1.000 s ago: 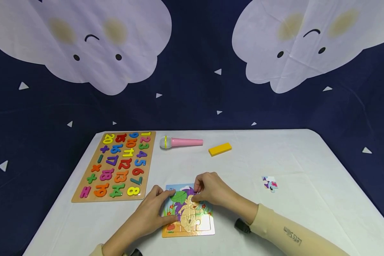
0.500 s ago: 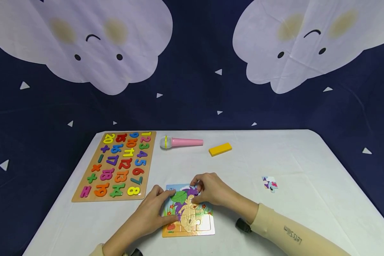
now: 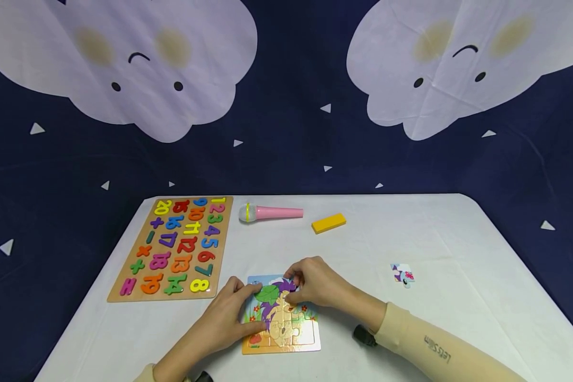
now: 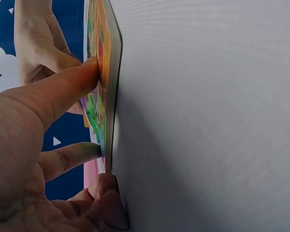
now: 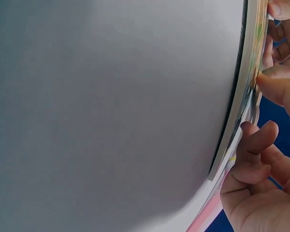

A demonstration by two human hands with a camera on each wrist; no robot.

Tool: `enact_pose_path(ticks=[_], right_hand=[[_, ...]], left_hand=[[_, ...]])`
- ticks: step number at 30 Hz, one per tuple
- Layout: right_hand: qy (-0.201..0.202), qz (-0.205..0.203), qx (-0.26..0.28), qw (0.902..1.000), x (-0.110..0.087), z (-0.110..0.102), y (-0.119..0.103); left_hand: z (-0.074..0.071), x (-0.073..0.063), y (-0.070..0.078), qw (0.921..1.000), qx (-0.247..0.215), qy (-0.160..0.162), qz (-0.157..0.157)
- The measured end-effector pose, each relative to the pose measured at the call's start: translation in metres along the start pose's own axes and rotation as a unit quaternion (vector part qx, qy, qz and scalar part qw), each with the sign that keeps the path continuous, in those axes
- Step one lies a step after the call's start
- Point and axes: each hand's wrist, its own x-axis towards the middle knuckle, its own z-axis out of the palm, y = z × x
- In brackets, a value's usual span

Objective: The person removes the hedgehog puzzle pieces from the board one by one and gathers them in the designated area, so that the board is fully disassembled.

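A jigsaw puzzle [image 3: 280, 324] in a flat tray, picturing a purple-haired cartoon animal with a green leaf, lies at the table's near middle. My left hand [image 3: 225, 321] rests on its left side, thumb and index finger pressing on the picture; the left wrist view shows the other fingers bent at the tray's edge. At the far right corner my right hand [image 3: 319, 281] pinches a puzzle piece [image 5: 256, 102], tilted at the tray in the right wrist view. Most of that piece is hidden by the fingers. Another puzzle piece [image 3: 403, 275], blue and purple, lies alone to the right.
A wooden number board [image 3: 172, 249] with coloured digits lies at the left. Behind the puzzle are a pink toy microphone [image 3: 277, 212] and a yellow block [image 3: 328, 223]. A dark blue cloth [image 3: 296, 159] with clouds hangs beyond the white table [image 3: 439, 323].
My right fingers have shifted slightly left at the puzzle's far right corner, with the piece there. The left hand has stayed in place.
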Motion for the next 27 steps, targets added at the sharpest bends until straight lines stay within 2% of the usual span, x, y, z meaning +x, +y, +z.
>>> enact_pose_path(ticks=[10,17,27], right_hand=[[0.002,-0.009,-0.012,0.9999,0.000,-0.002,0.000],[-0.015,-0.013,0.025,0.9995,-0.004,-0.006,0.007],[-0.005,-0.011,0.015,0.9998,-0.014,-0.025,0.023]], left_hand=[[0.000,0.000,0.000,1.0000,0.001,0.000,-0.001],[0.001,0.000,-0.002,1.0000,0.001,-0.007,0.002],[0.000,-0.001,-0.002,0.9999,0.005,-0.007,0.007]])
